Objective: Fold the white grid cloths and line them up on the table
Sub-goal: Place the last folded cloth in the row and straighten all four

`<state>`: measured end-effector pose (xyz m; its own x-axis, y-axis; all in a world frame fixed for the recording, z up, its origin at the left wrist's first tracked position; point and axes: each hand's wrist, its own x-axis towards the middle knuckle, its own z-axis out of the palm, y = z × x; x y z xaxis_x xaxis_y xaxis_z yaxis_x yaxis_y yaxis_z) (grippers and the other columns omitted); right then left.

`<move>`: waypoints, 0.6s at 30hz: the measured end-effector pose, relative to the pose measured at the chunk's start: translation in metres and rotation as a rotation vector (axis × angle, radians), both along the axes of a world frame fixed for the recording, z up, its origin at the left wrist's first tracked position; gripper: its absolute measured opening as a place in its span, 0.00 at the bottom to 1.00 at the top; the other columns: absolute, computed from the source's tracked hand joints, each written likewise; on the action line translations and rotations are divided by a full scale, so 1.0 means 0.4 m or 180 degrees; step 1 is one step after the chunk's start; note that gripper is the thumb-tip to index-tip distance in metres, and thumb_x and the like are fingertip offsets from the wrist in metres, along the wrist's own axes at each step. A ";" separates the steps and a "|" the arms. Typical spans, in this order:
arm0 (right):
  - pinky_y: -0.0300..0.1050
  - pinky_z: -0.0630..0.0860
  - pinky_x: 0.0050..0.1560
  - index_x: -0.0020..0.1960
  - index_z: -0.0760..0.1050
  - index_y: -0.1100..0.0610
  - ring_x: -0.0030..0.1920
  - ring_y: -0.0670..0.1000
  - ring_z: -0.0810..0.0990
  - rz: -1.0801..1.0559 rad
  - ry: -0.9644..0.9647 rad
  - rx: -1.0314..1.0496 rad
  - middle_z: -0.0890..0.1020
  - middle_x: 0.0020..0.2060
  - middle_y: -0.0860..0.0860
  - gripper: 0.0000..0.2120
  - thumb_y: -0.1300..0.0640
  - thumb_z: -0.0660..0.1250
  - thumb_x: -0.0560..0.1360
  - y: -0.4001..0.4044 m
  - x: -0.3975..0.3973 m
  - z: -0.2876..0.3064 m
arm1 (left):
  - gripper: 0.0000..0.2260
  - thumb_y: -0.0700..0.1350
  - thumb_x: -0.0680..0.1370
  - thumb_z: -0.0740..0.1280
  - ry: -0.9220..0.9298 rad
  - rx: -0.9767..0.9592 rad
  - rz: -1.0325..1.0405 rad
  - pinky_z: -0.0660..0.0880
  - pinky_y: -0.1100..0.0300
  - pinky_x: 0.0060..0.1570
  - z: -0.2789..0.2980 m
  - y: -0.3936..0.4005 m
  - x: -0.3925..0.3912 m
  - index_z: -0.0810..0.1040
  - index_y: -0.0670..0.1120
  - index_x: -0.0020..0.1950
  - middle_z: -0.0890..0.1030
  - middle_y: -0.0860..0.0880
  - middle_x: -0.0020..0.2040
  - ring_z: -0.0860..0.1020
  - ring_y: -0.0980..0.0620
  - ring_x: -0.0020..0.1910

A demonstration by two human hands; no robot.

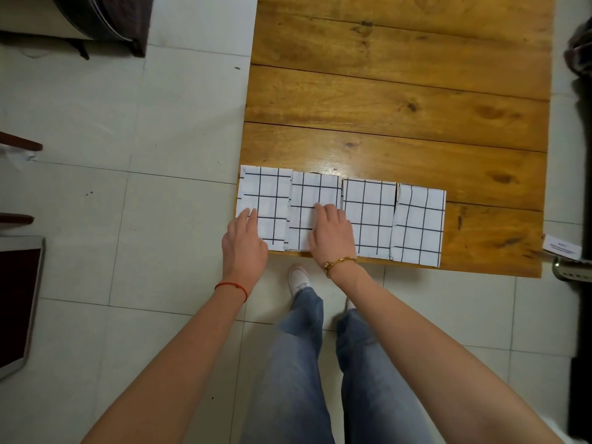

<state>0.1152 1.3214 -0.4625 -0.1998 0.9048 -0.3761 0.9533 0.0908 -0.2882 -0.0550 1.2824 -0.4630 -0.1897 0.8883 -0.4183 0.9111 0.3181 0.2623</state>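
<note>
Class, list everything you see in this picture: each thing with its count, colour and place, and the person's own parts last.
folded grid cloths: four, white with dark lines, in a row along the table's near edge
table: one, brown wood, upper right
floor tiles: pale, around the table
left hand: flat on the leftmost cloth, red string at the wrist
right hand: flat on the second cloth, gold bracelet at the wrist

We count four folded white grid cloths in a row along the near edge of the table (400, 91): first cloth (269, 200) at the near left corner, second cloth (307, 200), third cloth (368, 216), fourth cloth (418, 225). Two hands as well, left hand (245, 241) and right hand (331, 233), and one white paper label (562, 248) off the right edge.
</note>
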 end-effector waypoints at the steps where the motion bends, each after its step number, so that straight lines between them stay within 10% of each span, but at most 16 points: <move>1: 0.50 0.71 0.51 0.67 0.66 0.62 0.54 0.59 0.72 -0.0112 -0.0082 0.0037 0.73 0.57 0.59 0.25 0.62 0.61 0.71 -0.002 0.018 -0.001 | 0.27 0.39 0.78 0.60 -0.0046 0.0014 -0.0088 0.64 0.52 0.69 0.001 0.001 0.017 0.57 0.44 0.77 0.60 0.46 0.76 0.60 0.47 0.74; 18: 0.49 0.70 0.54 0.70 0.62 0.60 0.59 0.57 0.69 -0.0022 -0.0175 -0.0325 0.70 0.61 0.57 0.24 0.58 0.58 0.75 -0.014 0.129 -0.017 | 0.28 0.39 0.79 0.61 -0.0290 -0.0145 -0.0157 0.61 0.51 0.71 -0.016 0.002 0.150 0.56 0.43 0.77 0.60 0.45 0.77 0.60 0.47 0.74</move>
<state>0.1668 1.3159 -0.4693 -0.1702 0.8626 -0.4764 0.9684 0.0569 -0.2430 0.0049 1.2833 -0.4696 -0.1058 0.8752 -0.4720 0.8989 0.2871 0.3309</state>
